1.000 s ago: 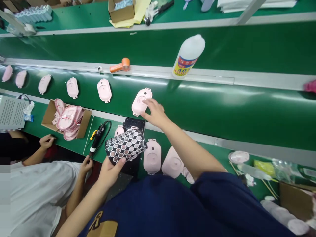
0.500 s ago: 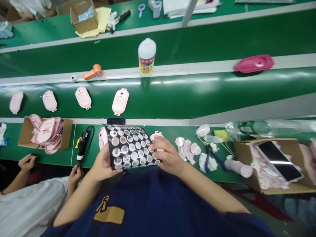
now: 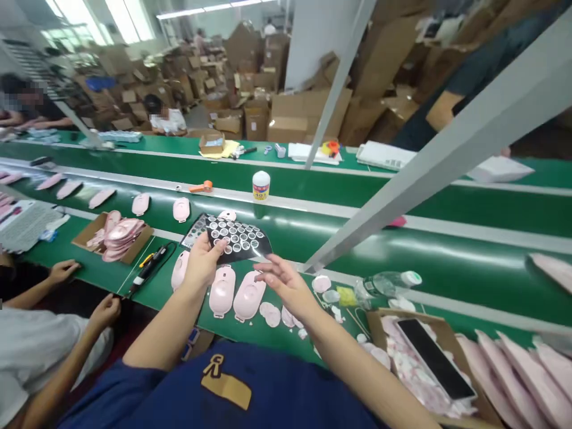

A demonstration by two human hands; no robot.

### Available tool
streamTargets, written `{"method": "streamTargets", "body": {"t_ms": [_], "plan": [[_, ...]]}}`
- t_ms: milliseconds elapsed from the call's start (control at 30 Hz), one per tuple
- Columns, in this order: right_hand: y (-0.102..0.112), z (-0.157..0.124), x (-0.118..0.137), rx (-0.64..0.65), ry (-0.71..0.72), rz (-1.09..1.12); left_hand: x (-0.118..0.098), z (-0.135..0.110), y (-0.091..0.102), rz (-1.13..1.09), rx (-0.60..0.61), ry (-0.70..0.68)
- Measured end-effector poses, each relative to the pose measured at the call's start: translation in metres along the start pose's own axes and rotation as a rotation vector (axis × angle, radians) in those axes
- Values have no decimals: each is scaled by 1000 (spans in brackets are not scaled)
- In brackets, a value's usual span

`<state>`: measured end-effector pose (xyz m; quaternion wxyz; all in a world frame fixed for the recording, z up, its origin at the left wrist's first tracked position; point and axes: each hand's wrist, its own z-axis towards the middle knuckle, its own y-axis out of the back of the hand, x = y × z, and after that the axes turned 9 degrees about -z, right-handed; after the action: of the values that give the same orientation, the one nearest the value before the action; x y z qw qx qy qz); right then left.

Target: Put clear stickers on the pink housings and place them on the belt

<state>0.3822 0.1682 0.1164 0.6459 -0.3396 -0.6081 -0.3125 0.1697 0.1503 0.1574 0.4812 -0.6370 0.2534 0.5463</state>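
Clamping the black sheet of round stickers (image 3: 239,237) in just the left hand (image 3: 203,262) now, beyond the pink shells (image 3: 222,292) on the tabletop (image 3: 261,341). No longer gripping with the right hand (image 3: 289,287), just hovering fingers-apart near the sheet's right edge, so probably freeing that grip up.

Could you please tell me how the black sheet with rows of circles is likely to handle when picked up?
The black sheet is probably floppy, since it curves away beyond the grip. It seems light, as the left hand alone supports it, thumb on top. Its glossy sheen suggests it might be somewhat slippery.
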Motion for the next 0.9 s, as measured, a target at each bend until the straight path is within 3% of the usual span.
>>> {"method": "streamTargets", "body": {"t_ms": [67,200,267,367,467,533,600,733,900], "plan": [[7,-18,9,52,-12,47,-10,-21,-16,-52,-51,-46],[28,-52,21,-6,99,-59,-19,-74,-42,-123,-105,-108],[41,-65,28,-118,226,-188,-18,-98,-51,-148,-108,-115],[59,-77,46,-269,536,-548,-16,-128,-62,-175,-102,-85],[68,-83,60,-183,827,-866,-12,-153,-70,-216,-133,-25],[68,-86,59,-55,924,-882,-6,-170,-73,-257,-182,23],[64,-91,48,38,913,-800,2,-188,-75,-304,-247,71],[49,-98,15,130,737,-673,14,-221,-68,-386,-385,191],[36,-85,-5,227,642,-618,7,-243,-45,-451,-443,351]]}}
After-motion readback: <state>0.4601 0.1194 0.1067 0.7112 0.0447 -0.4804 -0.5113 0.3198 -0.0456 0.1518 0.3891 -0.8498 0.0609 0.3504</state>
